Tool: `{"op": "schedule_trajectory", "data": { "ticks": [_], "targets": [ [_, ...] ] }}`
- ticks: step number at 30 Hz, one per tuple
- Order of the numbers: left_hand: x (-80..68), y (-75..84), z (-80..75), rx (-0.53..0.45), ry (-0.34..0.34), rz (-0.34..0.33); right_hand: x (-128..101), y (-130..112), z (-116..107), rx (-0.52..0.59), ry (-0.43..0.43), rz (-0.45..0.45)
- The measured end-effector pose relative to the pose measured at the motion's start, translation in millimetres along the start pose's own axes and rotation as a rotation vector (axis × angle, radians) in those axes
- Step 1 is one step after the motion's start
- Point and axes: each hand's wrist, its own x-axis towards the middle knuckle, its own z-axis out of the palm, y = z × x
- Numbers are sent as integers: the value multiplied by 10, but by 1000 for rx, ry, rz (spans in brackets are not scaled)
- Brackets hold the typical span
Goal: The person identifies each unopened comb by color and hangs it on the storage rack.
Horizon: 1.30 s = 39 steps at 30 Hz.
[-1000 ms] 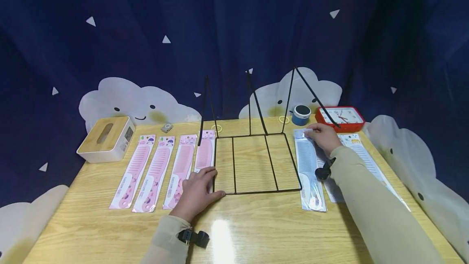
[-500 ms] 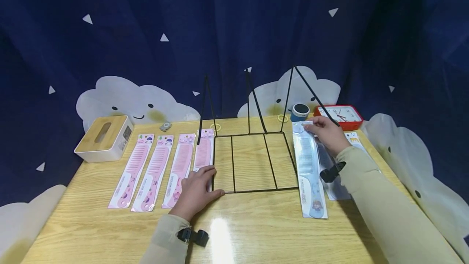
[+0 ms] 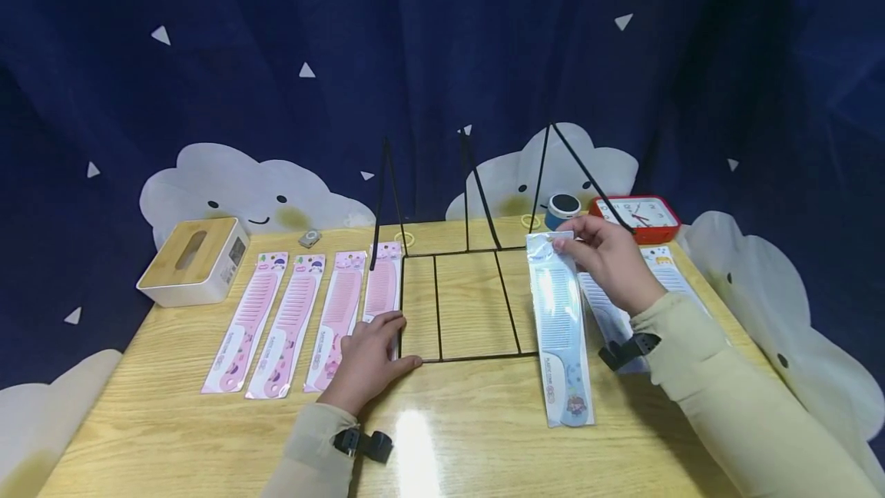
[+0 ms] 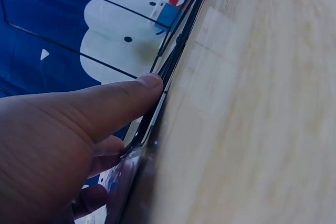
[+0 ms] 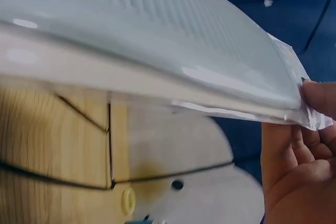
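Observation:
My right hand [image 3: 611, 260] pinches the top end of a clear-packaged light-blue comb [image 3: 558, 313], which hangs tilted over the right part of a black wire rack [image 3: 474, 359]. In the right wrist view the comb fills the upper part, with the thumb on its bag's end. My left hand [image 3: 369, 363] rests at the rack's front left corner, thumb along the front bar and fingers by the left bar. The left wrist view shows the thumb [image 4: 150, 81] touching the black bar. Beside that hand lies a packaged pink comb [image 3: 382, 288], its lower part hidden.
Several packaged pink combs [image 3: 296, 306] lie at left. Other blue combs [image 3: 671, 277] lie at right, partly behind my arm. Along the back stand a tissue box [image 3: 187, 260], a small blue speaker [image 3: 563, 210] and a red clock [image 3: 643, 233]. Thin rack arms [image 3: 588, 175] rise high.
My right hand has lifted the blue comb from the table and brought it leftward and nearer, over the rack's right side. My left hand has stayed at the rack's corner.

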Motion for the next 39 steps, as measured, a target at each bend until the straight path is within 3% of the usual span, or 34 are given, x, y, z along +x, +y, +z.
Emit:
{"op": "schedule_trajectory", "data": {
  "ticks": [3, 10, 15, 30, 34, 39],
  "targets": [
    [1, 2, -4, -2, 2, -2, -97, -104, 39, 11, 4, -98],
    [-3, 7, -3, -4, 5, -3, -314, -361, 114, 93, -26, -155],
    [-8, 10, -6, -2, 6, -3, -439, -542, 183, 140, -36, -247],
    [-4, 9, -7, 9, 10, 4, -661, -989, 363, 378, -33, -598],
    [-9, 10, -9, 17, 13, 8, -618, -1039, 380, 340, 20, -619],
    [-16, 3, -2, 17, 15, 9, -551, -1061, 411, 290, 68, -578]
  ]
}}
